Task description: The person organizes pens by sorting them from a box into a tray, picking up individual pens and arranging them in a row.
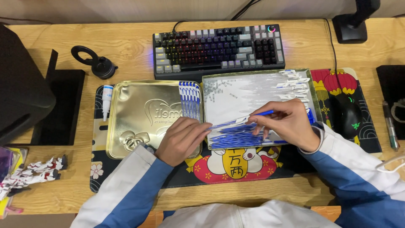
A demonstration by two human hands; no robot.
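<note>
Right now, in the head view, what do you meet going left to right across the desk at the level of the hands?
Glue tube → gold tin lid → left hand → open tin tray of blue-and-white strips → right hand, pinching a thin blue stick → black mouse → pen.

A gold tin lid (139, 122) lies beside its open silver tin (236, 95), below the keyboard.
</note>
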